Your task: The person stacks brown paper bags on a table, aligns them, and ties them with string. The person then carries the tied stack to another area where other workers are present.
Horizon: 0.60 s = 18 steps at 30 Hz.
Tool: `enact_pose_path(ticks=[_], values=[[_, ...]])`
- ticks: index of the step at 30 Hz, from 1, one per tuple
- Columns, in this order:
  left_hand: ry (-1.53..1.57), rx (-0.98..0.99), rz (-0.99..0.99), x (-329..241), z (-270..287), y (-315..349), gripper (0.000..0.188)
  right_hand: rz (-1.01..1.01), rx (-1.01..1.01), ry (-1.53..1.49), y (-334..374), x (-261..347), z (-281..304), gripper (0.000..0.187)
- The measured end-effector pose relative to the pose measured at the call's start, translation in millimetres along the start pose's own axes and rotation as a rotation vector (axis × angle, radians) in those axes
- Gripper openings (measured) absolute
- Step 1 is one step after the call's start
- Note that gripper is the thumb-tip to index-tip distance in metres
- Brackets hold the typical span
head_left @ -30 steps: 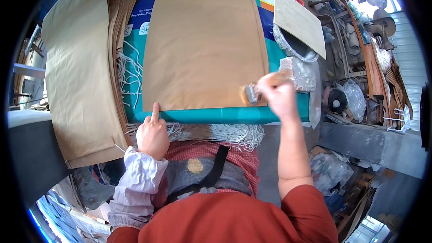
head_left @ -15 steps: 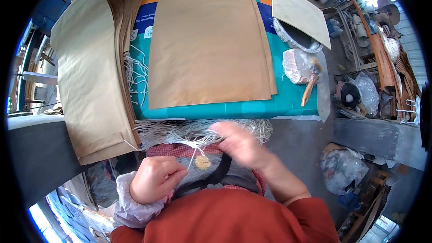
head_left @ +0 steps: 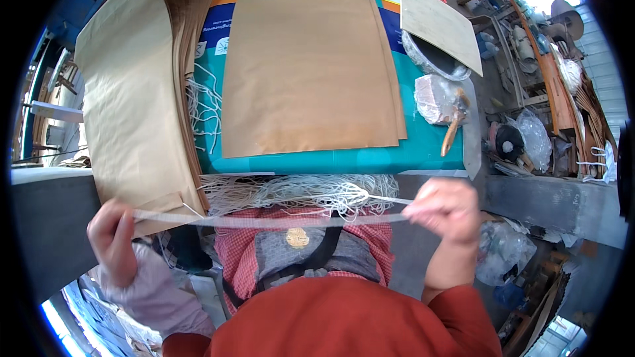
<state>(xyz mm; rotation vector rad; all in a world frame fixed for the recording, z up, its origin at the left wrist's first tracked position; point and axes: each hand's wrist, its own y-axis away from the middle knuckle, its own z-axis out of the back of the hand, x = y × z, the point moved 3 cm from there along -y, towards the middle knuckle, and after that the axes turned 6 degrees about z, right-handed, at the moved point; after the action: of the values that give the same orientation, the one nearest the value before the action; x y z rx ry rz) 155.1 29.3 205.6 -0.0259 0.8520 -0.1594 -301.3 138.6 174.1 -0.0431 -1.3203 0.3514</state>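
Note:
A thin pale strip (head_left: 271, 219) is stretched level across my lap. My left hand (head_left: 111, 238) pinches its left end and my right hand (head_left: 448, 206) pinches its right end, together with a white cord loop. A heap of white cords (head_left: 291, 192) lies along the near edge of the teal table (head_left: 423, 152). A stack of brown paper sheets (head_left: 311, 59) rests flat on the table beyond. A wooden-handled brush (head_left: 455, 125) lies at the table's right end.
A tall stack of brown paper bags (head_left: 135, 92) sits on the left, with loose cords (head_left: 202, 106) beside it. A clear plastic packet (head_left: 433, 98), a round bowl (head_left: 433, 59) and a brown card (head_left: 440, 21) stand at the right. Cluttered shelves (head_left: 549, 92) fill the far right.
My right hand left the brush on the table and came down to the cords. Both hands met at my lap, then pulled apart, stretching the strip between them.

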Motion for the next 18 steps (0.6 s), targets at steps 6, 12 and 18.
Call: enact_pose_path(ticks=[6,12,18], values=[[0.079,0.046,0.122,96.0,-77.7,-72.7,0.014,-0.259,-0.195,0.248,-18.0,-60.2,52.0,0.009],[-0.443,-0.105,0.08,105.3,-144.0,-83.9,0.007,-0.408,-0.28,0.526,-19.1,-191.4,36.0,0.01],[-1.004,-0.386,-0.242,37.3,-175.2,-63.1,0.017,-0.485,-0.441,0.903,-6.8,-186.9,15.4,0.031]])
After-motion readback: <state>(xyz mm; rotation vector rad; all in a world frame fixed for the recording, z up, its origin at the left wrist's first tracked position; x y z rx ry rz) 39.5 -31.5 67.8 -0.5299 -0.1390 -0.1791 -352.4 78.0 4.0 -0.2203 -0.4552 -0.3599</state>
